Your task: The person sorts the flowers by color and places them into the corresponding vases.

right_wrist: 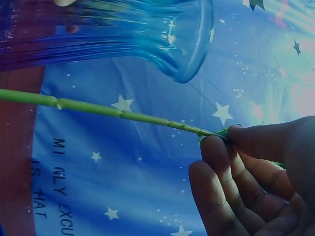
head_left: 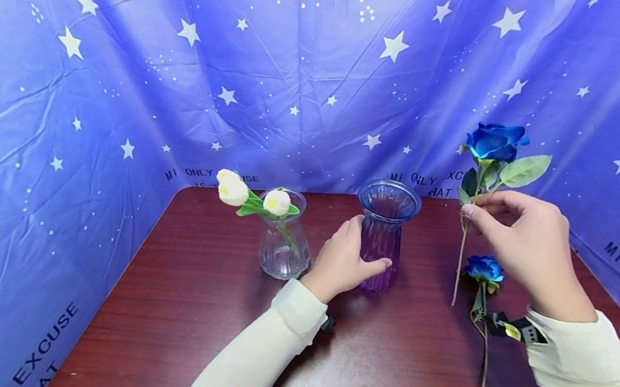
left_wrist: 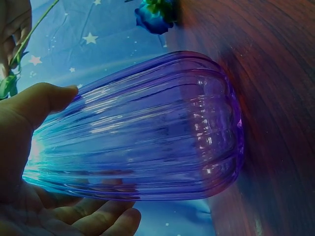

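Note:
My left hand (head_left: 339, 256) grips the ribbed blue-and-purple glass vase (head_left: 382, 249), thumb on one side and fingers round the other. In the left wrist view the vase (left_wrist: 142, 132) has its base on the table. To its right, my right hand (head_left: 532, 246) pinches a blue artificial rose (head_left: 495, 141) by the stem below its leaves, bloom upward. The right wrist view shows the green stem (right_wrist: 142, 117) between thumb and fingertips, apart from the vase. A second blue rose (head_left: 485, 267) lies on the table below that hand.
Left of the purple vase stands a clear glass vase (head_left: 284, 252) with white tulips (head_left: 233, 188) leaning out of it. The dark red wooden table (head_left: 197, 335) meets a blue star-patterned cloth (head_left: 300, 87) at its back and sides.

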### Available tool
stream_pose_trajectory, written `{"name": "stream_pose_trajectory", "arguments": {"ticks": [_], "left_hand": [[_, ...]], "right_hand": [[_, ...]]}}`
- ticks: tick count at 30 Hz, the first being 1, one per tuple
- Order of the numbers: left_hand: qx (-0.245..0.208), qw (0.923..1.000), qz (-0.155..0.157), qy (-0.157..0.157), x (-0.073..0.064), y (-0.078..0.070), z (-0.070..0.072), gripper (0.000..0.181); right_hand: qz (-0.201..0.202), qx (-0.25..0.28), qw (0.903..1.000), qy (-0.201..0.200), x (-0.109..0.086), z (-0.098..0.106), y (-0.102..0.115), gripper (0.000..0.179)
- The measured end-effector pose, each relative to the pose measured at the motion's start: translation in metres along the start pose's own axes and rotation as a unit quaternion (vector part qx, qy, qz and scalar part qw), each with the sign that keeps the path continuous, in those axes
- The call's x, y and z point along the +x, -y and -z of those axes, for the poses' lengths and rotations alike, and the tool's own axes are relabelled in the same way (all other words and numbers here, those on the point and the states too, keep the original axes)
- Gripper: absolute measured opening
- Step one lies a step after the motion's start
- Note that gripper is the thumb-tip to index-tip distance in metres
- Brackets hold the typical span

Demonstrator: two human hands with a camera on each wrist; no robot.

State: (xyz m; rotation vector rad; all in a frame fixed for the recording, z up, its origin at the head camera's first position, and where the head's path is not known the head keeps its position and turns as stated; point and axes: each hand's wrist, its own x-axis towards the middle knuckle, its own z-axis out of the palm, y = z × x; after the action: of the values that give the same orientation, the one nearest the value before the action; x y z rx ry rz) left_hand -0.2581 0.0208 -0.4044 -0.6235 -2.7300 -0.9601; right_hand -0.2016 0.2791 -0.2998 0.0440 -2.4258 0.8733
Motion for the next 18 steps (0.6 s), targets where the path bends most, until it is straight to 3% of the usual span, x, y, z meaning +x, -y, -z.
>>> {"name": "stream_pose_trajectory", "arguments": {"ticks": [18], "left_hand": [[0.004, 1.0000, -0.001, -0.001, 0.001, 0.000, -0.001, 0.090]], "right_hand": [[0.048, 0.040, 0.9958, -0.067, 0.018, 0.015, 0.028, 0.023]]}}
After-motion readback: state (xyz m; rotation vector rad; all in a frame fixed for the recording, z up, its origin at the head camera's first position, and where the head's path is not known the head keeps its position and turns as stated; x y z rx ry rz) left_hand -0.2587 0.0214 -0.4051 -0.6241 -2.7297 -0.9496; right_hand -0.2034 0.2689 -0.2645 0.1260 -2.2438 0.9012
